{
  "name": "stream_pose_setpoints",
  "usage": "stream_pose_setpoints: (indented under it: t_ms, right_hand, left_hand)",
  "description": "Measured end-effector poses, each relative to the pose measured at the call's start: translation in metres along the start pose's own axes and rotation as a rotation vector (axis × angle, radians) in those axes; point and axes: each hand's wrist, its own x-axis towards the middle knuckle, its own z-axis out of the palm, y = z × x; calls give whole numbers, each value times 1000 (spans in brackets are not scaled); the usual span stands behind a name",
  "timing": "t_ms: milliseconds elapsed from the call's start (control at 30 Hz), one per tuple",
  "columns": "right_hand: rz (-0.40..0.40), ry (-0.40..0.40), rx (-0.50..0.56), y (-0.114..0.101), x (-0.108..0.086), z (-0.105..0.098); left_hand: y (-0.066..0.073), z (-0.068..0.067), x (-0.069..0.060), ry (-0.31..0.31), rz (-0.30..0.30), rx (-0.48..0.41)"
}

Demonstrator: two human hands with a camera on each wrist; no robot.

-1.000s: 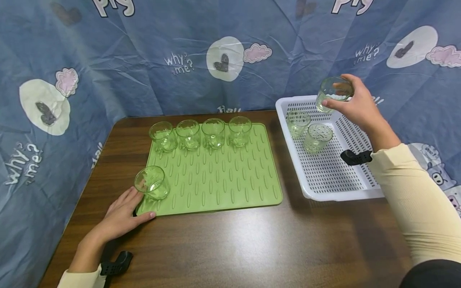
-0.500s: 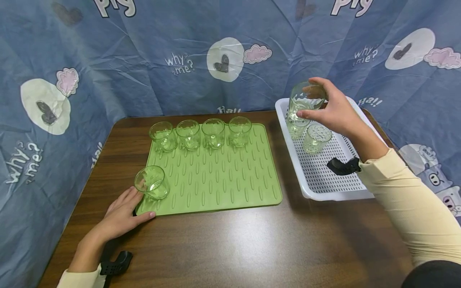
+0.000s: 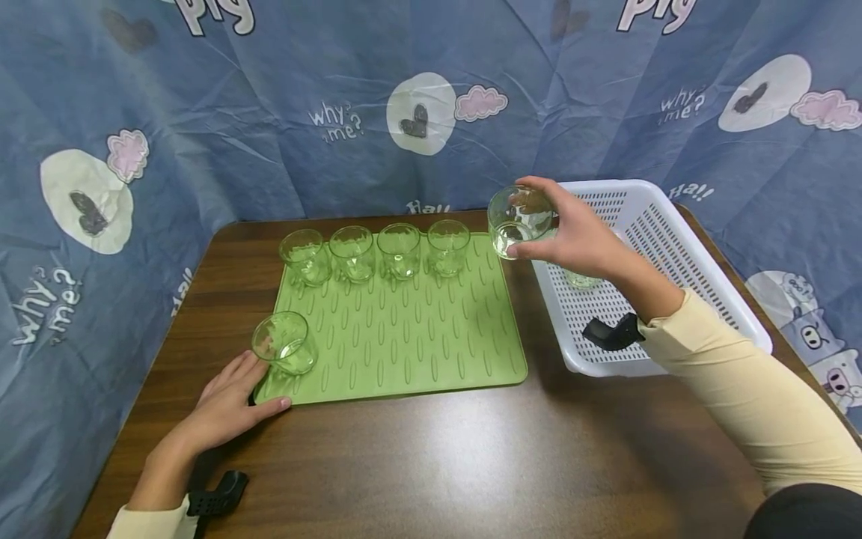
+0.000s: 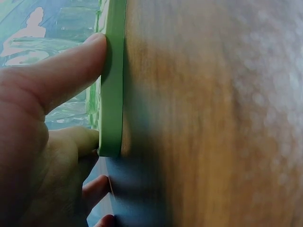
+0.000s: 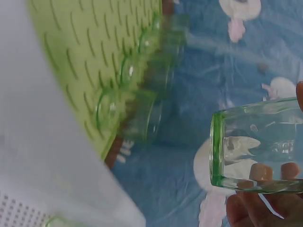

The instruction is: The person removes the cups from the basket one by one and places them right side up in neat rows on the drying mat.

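Observation:
My right hand (image 3: 581, 233) grips a clear drinking glass (image 3: 510, 233) by its sides, fingers behind and thumb in front. This glass hangs in the air, mouth upward, near the back right corner of a green drying mat (image 3: 417, 337). In the right wrist view the glass (image 5: 258, 142) shows its thick greenish base. Several similar glasses (image 3: 400, 254) stand in a row along the mat's back edge. Another glass (image 3: 286, 346) stands at the front left corner. Beside it my left hand (image 3: 225, 408) rests, thumb (image 4: 80, 66) on the mat's edge, other fingers extended.
A white perforated basket (image 3: 609, 368) stands right of the mat. Inside it, one glass (image 3: 582, 281) shows partly beneath my right hand; anything else there is hidden. The brown wooden table (image 3: 431, 457) extends in front, and a blue printed cloth (image 3: 269, 150) hangs behind.
My right hand has carried the glass leftward and lower, from above the basket to beside the mat's back right corner. The left hand and the glasses on the mat have stayed put.

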Motion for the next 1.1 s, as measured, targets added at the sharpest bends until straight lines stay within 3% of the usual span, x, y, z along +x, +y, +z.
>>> stream_pose_setpoints:
  t_ms: [400,767,1100]
  right_hand:
    - [-88,-148,-31,-25,4,48]
    - [-193,-219,14,-33,11,97]
    - [-118,-289,52,-43,16,137]
  left_hand:
    - [-3,1,1,1,0,4]
    - [-3,0,3,-3,6,6]
    - [-4,1,2,-9,2,6]
